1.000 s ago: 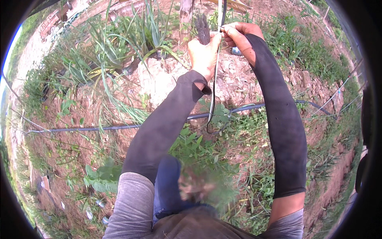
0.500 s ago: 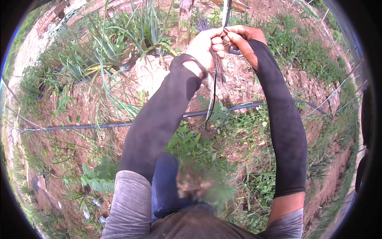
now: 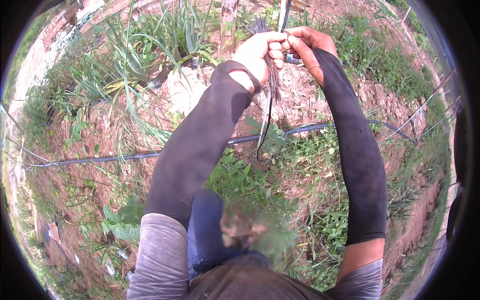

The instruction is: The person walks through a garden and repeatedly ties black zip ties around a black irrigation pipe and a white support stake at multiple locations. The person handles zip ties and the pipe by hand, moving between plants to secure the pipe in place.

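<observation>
Upper centre of frame: left hand (image 3: 257, 52) was clenched round a bundle of thin dark wire-like strands (image 3: 260, 25); right hand (image 3: 311, 44) pinched at a black-and-white band (image 3: 284, 15), contents too small to tell. Slackened left grip might have spilled strands; band's hanging part might have snagged on the black hose (image 3: 305, 128), mid-frame.

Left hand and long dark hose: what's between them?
Head view: between the left hand and dark hose, a black-and-white strip and thin dark strands show over pale, rocky ground.
</observation>
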### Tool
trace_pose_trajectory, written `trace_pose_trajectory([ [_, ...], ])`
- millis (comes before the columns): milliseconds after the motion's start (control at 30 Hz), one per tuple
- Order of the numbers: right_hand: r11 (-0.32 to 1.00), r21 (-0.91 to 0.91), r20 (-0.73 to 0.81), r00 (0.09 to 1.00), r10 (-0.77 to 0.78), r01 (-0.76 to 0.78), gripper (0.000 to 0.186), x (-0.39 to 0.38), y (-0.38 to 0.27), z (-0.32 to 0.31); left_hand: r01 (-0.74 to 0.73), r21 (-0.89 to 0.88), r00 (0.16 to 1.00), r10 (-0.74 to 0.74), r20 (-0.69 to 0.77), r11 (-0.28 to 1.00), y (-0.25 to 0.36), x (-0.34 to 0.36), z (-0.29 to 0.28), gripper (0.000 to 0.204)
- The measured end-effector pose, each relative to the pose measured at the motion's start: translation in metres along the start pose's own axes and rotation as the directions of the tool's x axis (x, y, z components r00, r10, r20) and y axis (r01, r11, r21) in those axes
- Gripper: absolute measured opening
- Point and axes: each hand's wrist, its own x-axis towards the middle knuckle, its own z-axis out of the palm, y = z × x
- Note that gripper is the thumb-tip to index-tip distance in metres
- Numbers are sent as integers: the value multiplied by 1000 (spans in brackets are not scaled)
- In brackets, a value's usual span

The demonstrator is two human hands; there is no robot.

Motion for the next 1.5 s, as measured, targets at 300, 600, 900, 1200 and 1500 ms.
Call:
trace_pose_trajectory([
  [300, 892, -446, -78, 989, -122, 75, 19, -4, -9, -2, -113, 349, 976, 170, -139, 930, 9, -5, 8, 9],
  [600, 826, -554, -72, 982, -176, 108, 16, 5, -4, -10, -211, 541, 937, 325, -124, 814, 26, -9, 11, 13],
  [900, 880, -471, -69, 991, -115, 69, 17, 5, 3, -13, -169, 419, 965, 235, -112, 892, 29, 5, 1, 14],
  [1200, 879, -462, -198, 980, 32, -122, 23, -5, 2, 17, -266, 506, 926, 363, -101, 820, 28, 32, 10, 15],
  [1500, 917, -371, -177, 981, 83, -145, 26, -5, 3, 10, -349, 593, 896, 443, -16, 726, 16, 17, 38, 9],
])
